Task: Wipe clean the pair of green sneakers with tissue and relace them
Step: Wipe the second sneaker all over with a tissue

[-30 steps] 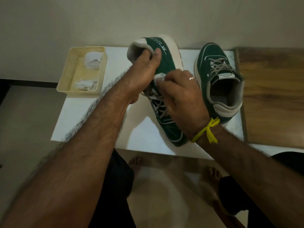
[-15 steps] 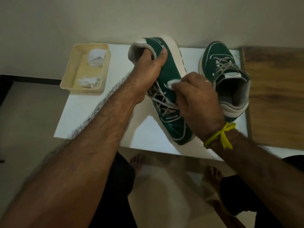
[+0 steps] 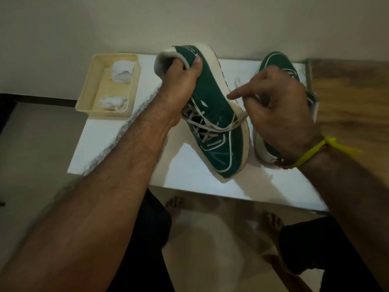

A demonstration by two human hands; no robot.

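Observation:
My left hand (image 3: 181,81) grips the heel of one green sneaker (image 3: 212,106), fingers inside the collar and thumb on the outside. It holds the shoe tilted, with the toe resting on the white table (image 3: 126,148). A loosened white lace (image 3: 235,122) runs from the eyelets across the sole edge into the curled fingers of my right hand (image 3: 275,110). That hand's index finger points left. No tissue shows in that hand. The second green sneaker (image 3: 277,64) stands behind my right hand, mostly hidden by it.
A cream tray (image 3: 88,95) at the table's back left holds two crumpled tissues (image 3: 122,70). A wooden surface (image 3: 349,98) adjoins the table on the right. A pale wall stands close behind. My bare feet (image 3: 172,205) are on the floor below the table's front edge.
My right hand has left the sneaker's side, where it held a tissue, and moved right to the sole edge. The lace now stretches out toward it. The left grip is unchanged.

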